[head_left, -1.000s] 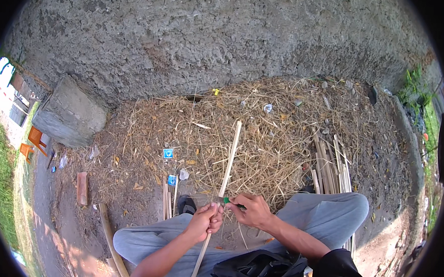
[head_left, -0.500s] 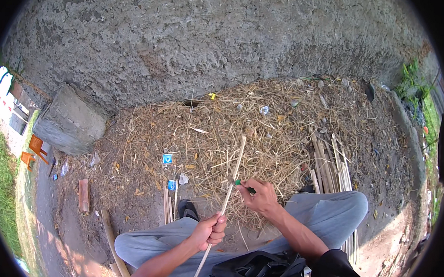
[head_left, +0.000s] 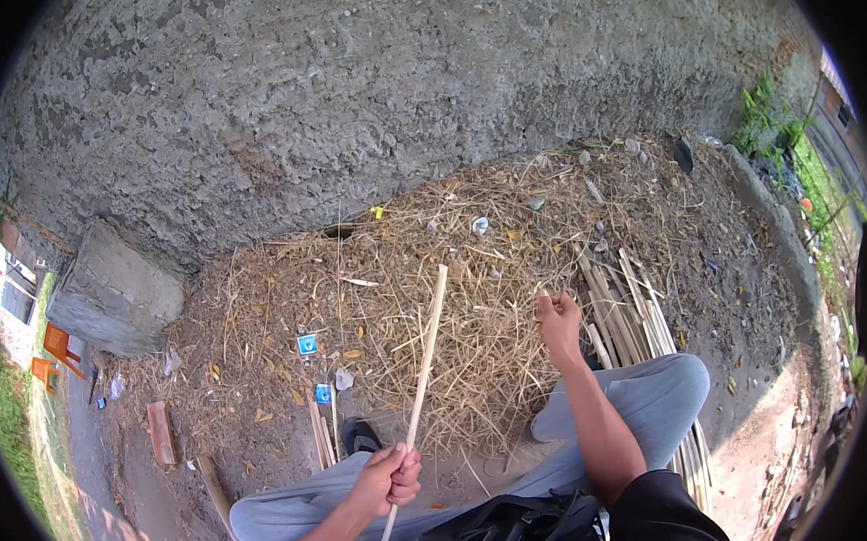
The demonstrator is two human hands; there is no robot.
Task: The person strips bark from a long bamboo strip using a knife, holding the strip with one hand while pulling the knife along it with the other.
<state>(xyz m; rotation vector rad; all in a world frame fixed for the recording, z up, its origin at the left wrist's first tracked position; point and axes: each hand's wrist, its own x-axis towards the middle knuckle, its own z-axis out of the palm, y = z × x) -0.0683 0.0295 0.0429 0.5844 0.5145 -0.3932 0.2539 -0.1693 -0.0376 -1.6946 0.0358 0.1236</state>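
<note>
My left hand (head_left: 391,479) is wrapped round a long, thin, pale bamboo strip (head_left: 428,352) above my lap. The strip slants upward and away, its far end over the litter of shavings, its near end running down past my hand. My right hand (head_left: 559,326) is off to the right, apart from the strip and above the shavings, beyond my bent knee. Its fingers are curled closed. The green-handled cutting tool seen in it earlier does not show now; the fingers hide whatever they hold.
A heap of dry shavings (head_left: 486,389) covers the ground ahead. Split bamboo strips (head_left: 625,318) lie in a bundle beside my right knee. A rough grey wall (head_left: 383,94) rises behind, with a concrete block (head_left: 118,291) at left. A brick (head_left: 161,433) lies near a wooden pole (head_left: 213,488).
My right hand has left the strip and swung right and away, and the green handle has gone from sight. My left hand still grips the strip, now more upright. The view has shifted.
</note>
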